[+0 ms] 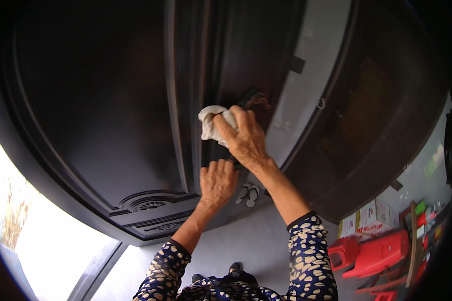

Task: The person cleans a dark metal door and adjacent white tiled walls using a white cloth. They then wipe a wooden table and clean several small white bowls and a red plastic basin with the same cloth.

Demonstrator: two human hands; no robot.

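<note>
My right hand (246, 136) grips a crumpled white cloth (214, 122), pressed against the dark panelled door (100, 100) in front of me. Just beyond that hand, a dark, ornate door fitting (255, 99) is partly covered by my fingers. Lower and to the left, my left hand (219, 183) rests against the same door, back of the hand toward me. Its fingers point upward with slight gaps between them and hold nothing that I can see. A carved fan-shaped ornament (150, 204) decorates the lower door panel.
A second dark door (371, 110) stands at the right, beyond a strip of pale wall. Slippers (248, 194) lie on the grey floor near the door's foot. White boxes (369, 219) and red plastic stools (379, 255) crowd the lower right. Bright light enters at left.
</note>
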